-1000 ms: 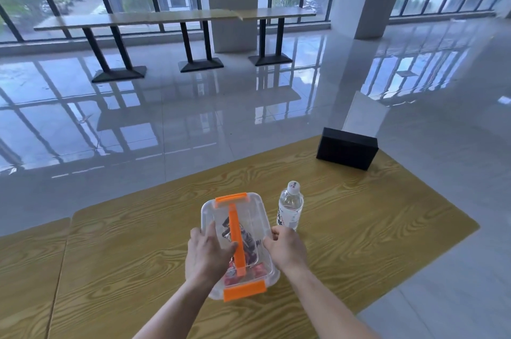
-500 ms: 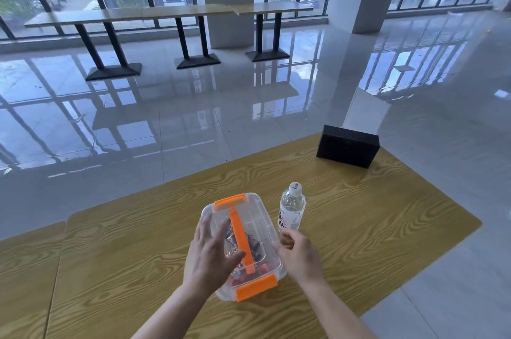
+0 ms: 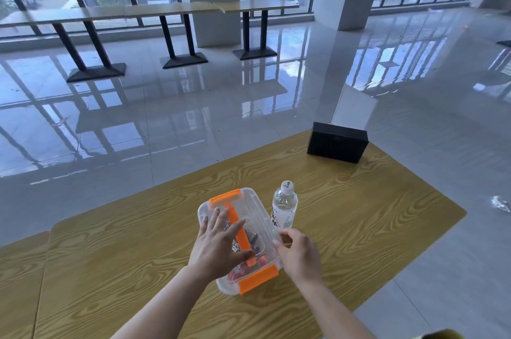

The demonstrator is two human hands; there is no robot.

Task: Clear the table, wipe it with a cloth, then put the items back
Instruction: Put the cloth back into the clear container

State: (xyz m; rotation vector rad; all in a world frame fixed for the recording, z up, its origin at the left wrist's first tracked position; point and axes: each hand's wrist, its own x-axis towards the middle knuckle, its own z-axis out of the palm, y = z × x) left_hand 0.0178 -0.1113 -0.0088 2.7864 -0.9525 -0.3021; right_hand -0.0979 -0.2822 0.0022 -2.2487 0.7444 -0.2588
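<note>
A clear plastic box [image 3: 255, 214] with orange latches and an orange handle sits on the wooden table [image 3: 359, 214]; small wrapped items show through its lid. My left hand [image 3: 218, 244] lies flat on the lid with fingers spread over the handle. My right hand [image 3: 300, 254] hovers just right of the box, fingers loosely curled, holding nothing. A clear water bottle [image 3: 284, 206] with a white cap stands upright beside the box's right side. A black rectangular box [image 3: 337, 142] stands at the table's far corner.
A second wooden table [image 3: 19, 283] adjoins on the left. Glossy tiled floor surrounds the tables, with long bench tables [image 3: 154, 10] by the windows and a pillar beyond. A yellow object [image 3: 442, 335] peeks in at the bottom right edge.
Both hands let go of the box's sides. My left hand moved up onto the lid and spread out; my right hand drew away to the right. The box turned slightly.
</note>
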